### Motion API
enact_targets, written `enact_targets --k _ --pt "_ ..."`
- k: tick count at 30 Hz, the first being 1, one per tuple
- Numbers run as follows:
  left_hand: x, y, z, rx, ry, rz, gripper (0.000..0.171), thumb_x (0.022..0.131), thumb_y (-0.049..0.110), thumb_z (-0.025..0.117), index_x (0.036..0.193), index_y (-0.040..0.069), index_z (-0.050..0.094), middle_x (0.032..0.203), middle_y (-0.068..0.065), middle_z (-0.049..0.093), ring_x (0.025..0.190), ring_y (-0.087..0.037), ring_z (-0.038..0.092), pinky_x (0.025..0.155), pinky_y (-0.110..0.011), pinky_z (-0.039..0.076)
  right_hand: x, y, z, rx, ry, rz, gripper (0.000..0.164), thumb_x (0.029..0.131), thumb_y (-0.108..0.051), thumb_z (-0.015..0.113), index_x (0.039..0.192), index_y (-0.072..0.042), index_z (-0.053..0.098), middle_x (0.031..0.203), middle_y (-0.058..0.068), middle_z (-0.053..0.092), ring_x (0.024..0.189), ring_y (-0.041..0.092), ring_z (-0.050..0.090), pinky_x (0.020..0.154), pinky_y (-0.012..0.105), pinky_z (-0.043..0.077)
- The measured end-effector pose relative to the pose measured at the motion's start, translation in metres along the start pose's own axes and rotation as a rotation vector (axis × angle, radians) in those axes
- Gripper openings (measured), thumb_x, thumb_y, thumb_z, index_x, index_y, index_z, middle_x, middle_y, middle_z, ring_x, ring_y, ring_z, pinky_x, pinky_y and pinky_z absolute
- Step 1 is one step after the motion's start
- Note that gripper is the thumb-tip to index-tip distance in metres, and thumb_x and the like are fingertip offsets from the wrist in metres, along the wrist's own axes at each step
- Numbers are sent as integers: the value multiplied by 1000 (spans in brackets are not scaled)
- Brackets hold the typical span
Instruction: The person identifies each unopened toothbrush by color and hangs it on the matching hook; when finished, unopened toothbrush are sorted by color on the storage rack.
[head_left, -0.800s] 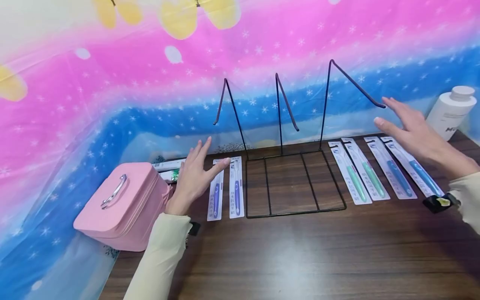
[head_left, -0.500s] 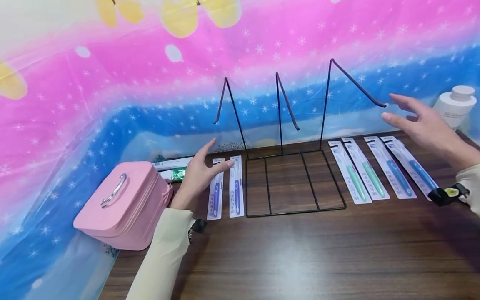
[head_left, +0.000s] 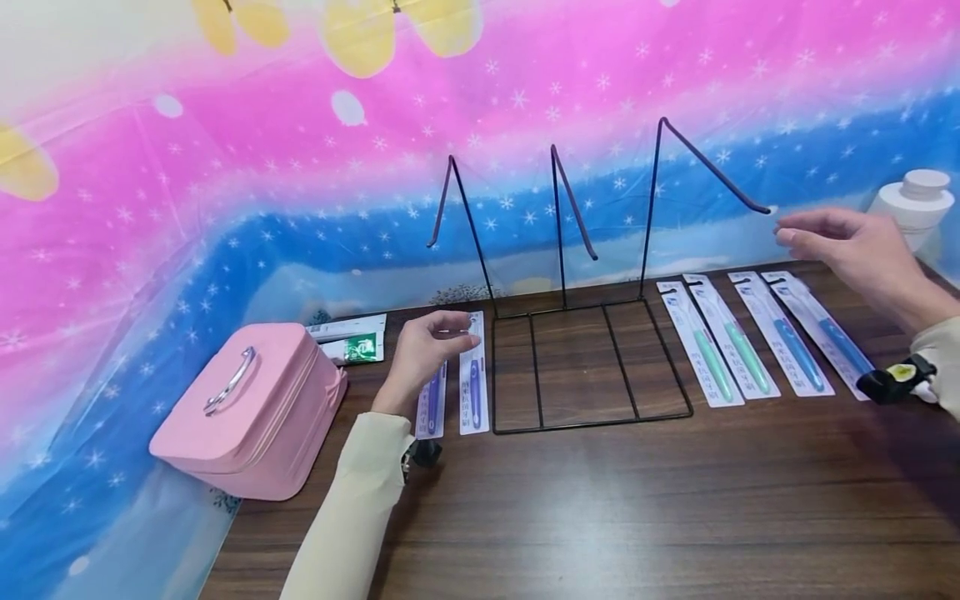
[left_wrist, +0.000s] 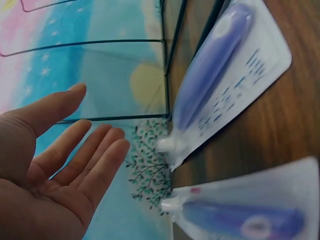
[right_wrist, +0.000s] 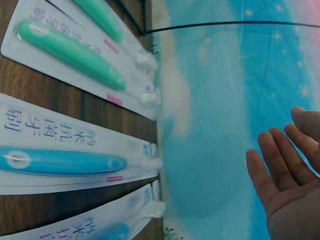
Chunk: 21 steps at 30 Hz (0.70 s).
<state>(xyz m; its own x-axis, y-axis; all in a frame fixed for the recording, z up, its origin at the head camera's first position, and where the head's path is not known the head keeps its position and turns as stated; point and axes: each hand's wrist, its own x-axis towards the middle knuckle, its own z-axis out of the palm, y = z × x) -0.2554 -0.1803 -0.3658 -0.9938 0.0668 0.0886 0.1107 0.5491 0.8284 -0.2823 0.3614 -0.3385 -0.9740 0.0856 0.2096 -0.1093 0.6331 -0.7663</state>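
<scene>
My left hand [head_left: 422, 350] hovers over two packaged purple toothbrushes, overlapping the left toothbrush [head_left: 432, 404]; the other purple toothbrush [head_left: 475, 385] lies beside it. Its fingers are loosely bent with nothing in them, as the left wrist view shows too. My right hand [head_left: 858, 254] is raised past the tip of the black wire rack's [head_left: 590, 426] right hook, also holding nothing. Below and left of that hand lie two green toothbrushes [head_left: 712, 362] and two blue toothbrushes [head_left: 798, 354], all in clear-and-white packs. In the right wrist view the fingers [right_wrist: 270, 165] are relaxed, away from the packs.
A pink case [head_left: 240, 408] with a silver handle stands at the left. Behind it lie toothpaste tubes [head_left: 363, 347]. A white bottle [head_left: 915, 204] stands at the back right, partly behind my right hand. A patterned cloth [head_left: 360, 208] hangs along the table's [head_left: 570, 517] back.
My left hand has moved right and slightly down over the purple toothbrushes, its fingers bending. The right hand has drifted right from the hook, thumb and fingers drawing nearer together.
</scene>
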Motion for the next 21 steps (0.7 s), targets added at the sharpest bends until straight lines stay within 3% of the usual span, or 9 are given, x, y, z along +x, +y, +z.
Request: enact_targets --k 8,15,21 --pt "0 -2 16 18 -56 5 31 81 23 81 110 14 74 108 4 68 98 -16 62 86 -38 49 6 22 7 -12 17 84 60 92 -54 56 141 -18 53 143 16 48 119 42 49 101 62 31" --pt "-4 -3 23 48 -104 -24 30 82 22 80 110 13 73 105 0 70 92 -15 64 84 -38 50 9 35 14 -14 1 135 66 92 -58 54 142 -15 51 144 22 44 121 47 47 102 65 27" --pt "-4 -4 26 82 -118 -43 29 82 22 80 109 12 74 103 1 70 91 -15 64 83 -37 51 10 44 16 -26 -13 178 70 90 -60 53 141 -12 51 140 24 48 116 43 51 97 62 35"
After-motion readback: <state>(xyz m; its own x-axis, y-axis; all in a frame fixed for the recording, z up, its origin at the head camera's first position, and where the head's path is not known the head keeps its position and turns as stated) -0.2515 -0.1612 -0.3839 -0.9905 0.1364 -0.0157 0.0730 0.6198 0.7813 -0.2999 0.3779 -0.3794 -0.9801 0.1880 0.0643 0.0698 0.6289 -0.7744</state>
